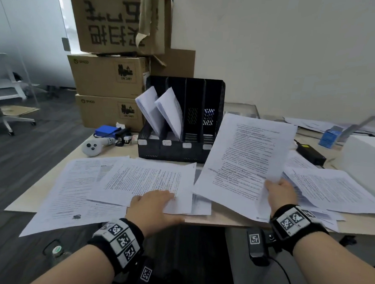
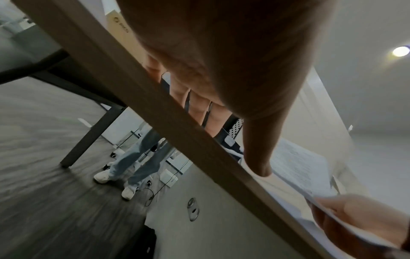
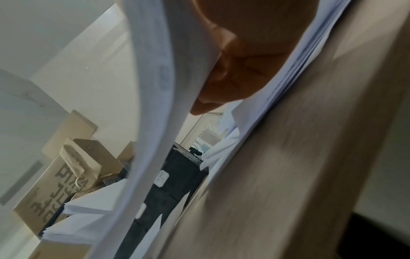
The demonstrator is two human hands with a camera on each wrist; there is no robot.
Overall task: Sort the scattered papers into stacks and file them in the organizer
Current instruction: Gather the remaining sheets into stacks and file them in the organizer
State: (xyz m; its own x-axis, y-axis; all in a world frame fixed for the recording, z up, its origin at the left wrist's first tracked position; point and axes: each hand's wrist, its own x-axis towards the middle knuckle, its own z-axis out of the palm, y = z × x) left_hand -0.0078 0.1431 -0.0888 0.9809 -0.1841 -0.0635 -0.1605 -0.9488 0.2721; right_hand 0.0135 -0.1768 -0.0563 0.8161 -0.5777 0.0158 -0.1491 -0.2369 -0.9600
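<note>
L hand (image 1: 155, 202) flat on desk papers (image 1: 145, 181); R hand (image 1: 280, 195) pinches sheet (image 1: 246, 162) — L wrist cam only: jeans-clad legs (image 2: 137, 157) beyond desk.

Your left hand (image 2: 221, 57) is filling the top of this view from below, its fingers (image 2: 197, 106) lying straight over the table's front edge (image 2: 168, 112) and its thumb (image 2: 259, 154) pointing down past that edge. At the lower right your right hand (image 2: 355, 215) is pinching a printed sheet (image 2: 299, 168) that is rising above the tabletop. Beneath the table a person's jeans-clad legs (image 2: 137, 157) and white shoes (image 2: 104, 175) are standing on the grey floor (image 2: 44, 192).
</note>
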